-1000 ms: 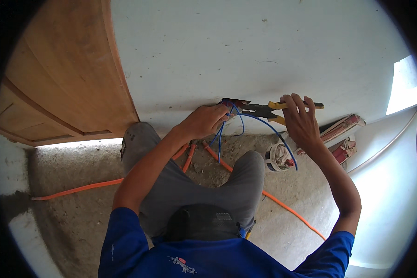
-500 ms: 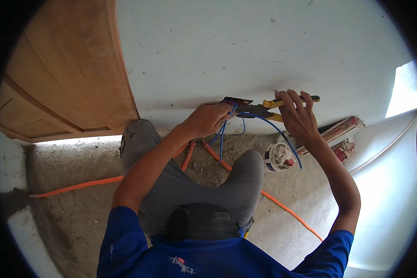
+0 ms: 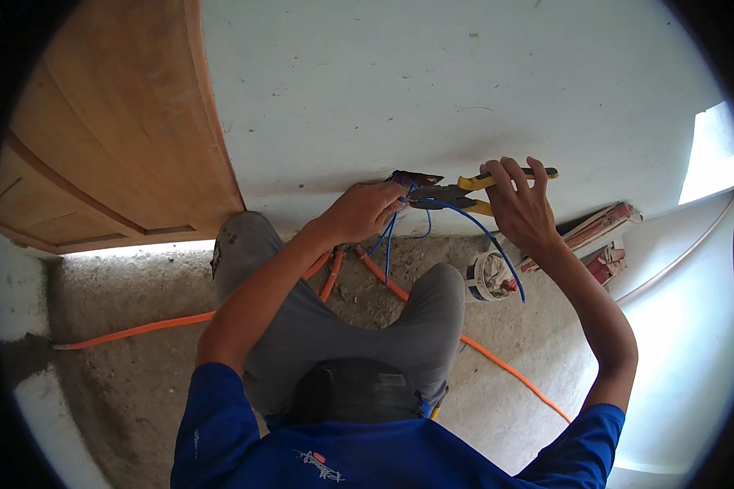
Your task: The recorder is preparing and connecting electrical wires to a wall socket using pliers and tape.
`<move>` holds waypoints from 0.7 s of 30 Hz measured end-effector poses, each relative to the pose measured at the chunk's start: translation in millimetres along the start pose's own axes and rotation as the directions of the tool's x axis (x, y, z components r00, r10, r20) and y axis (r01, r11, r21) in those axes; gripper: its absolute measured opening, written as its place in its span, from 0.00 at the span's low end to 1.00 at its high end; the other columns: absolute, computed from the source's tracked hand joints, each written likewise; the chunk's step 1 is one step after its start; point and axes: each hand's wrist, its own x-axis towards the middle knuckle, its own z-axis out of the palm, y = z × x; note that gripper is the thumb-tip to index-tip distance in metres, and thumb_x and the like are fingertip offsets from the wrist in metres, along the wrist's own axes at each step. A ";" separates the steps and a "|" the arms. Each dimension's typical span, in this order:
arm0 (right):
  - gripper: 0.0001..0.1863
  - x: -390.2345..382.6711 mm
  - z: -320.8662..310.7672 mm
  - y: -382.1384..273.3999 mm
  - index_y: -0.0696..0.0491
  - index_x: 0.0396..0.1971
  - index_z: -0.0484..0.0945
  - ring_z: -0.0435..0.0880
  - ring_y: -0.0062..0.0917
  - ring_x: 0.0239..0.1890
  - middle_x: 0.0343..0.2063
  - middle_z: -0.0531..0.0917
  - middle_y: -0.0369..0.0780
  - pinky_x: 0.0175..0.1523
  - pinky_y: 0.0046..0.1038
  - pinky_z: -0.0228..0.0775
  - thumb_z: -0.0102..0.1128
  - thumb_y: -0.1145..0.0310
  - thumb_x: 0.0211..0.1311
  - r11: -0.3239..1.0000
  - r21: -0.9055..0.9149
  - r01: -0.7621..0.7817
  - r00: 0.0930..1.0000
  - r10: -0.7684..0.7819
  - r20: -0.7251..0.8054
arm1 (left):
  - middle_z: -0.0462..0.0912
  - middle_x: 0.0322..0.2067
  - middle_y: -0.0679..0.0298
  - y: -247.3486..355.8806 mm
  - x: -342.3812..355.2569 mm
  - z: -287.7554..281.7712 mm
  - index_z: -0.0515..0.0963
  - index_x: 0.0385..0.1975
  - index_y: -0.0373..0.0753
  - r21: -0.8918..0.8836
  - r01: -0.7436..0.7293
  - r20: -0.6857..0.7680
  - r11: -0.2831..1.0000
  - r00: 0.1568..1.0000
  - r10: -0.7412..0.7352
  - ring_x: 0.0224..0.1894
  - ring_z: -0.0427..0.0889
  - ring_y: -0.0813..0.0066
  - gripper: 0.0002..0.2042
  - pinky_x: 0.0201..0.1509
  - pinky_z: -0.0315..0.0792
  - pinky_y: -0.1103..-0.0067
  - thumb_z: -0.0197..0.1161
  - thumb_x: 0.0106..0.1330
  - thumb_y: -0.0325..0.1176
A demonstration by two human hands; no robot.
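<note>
My right hand (image 3: 520, 204) is closed around the yellow-and-black handles of a pair of pliers (image 3: 447, 196). The plier jaws point left and lie at the blue wires (image 3: 483, 226), right beside my left fingertips. My left hand (image 3: 362, 210) pinches the blue wires close to the wall; the exact grip point is partly hidden by the fingers. Behind the hands, a reddish-brown box opening (image 3: 422, 178) sits low in the wall. One blue wire curves out to the right under the pliers, and other blue loops hang below my left fingers.
Orange conduits (image 3: 139, 328) run across the rough floor (image 3: 139, 277) and rise near the wall. A white bucket (image 3: 471, 281) holding crumpled material stands right of my knee. Wooden pieces (image 3: 587, 232) lie along the wall at right. A brown wooden door (image 3: 122, 122) is at left.
The pliers and my right hand have shifted slightly left, and the free end of the long blue wire has moved a little left too. My left hand keeps its pinch.
</note>
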 end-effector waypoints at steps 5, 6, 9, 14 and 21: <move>0.08 1.0 1.2 -2.7 0.55 0.34 0.82 0.70 0.27 0.53 0.49 0.70 0.36 0.62 0.45 0.55 0.59 0.68 0.60 0.999 0.044 0.000 1.000 0.001 -0.027 | 0.78 0.28 0.52 -2.9 -1.2 -1.3 0.71 0.36 0.35 -0.013 0.001 0.020 1.000 1.000 -0.001 0.33 0.80 0.52 0.05 0.36 0.71 0.63 0.59 0.66 0.28; 0.08 0.3 2.1 -2.7 0.55 0.34 0.82 0.70 0.28 0.53 0.49 0.70 0.37 0.61 0.45 0.57 0.59 0.68 0.60 0.998 0.060 0.004 1.000 -0.004 -0.009 | 0.78 0.29 0.53 -2.6 -1.6 -2.5 0.71 0.36 0.35 -0.015 0.002 0.031 1.000 1.000 -0.002 0.34 0.80 0.53 0.05 0.37 0.71 0.63 0.59 0.66 0.27; 0.08 -2.2 4.2 -0.6 0.55 0.29 0.82 0.71 0.30 0.48 0.47 0.71 0.39 0.54 0.42 0.61 0.60 0.66 0.57 0.993 0.113 0.042 0.999 -0.039 -0.032 | 0.79 0.30 0.53 -0.5 -0.6 -5.3 0.71 0.36 0.34 -0.009 0.006 0.057 1.000 0.998 -0.005 0.36 0.80 0.53 0.05 0.38 0.71 0.63 0.58 0.65 0.26; 0.08 -4.2 0.4 -6.5 0.56 0.25 0.81 0.72 0.34 0.43 0.41 0.72 0.43 0.46 0.38 0.63 0.62 0.67 0.50 0.981 0.191 -0.018 0.982 -0.019 0.188 | 0.79 0.30 0.54 0.3 0.4 -6.9 0.71 0.37 0.34 0.049 0.011 0.120 0.999 0.993 -0.017 0.35 0.81 0.52 0.06 0.39 0.72 0.62 0.58 0.65 0.26; 0.10 -53.6 3.2 -74.0 0.58 0.33 0.80 0.75 0.39 0.36 0.32 0.70 0.48 0.39 0.42 0.68 0.62 0.69 0.53 0.735 0.454 -0.503 0.767 0.138 0.626 | 0.77 0.31 0.62 -15.8 1.1 5.3 0.70 0.34 0.41 0.443 -0.318 0.105 0.838 0.947 0.304 0.26 0.81 0.64 0.07 0.26 0.75 0.67 0.61 0.62 0.34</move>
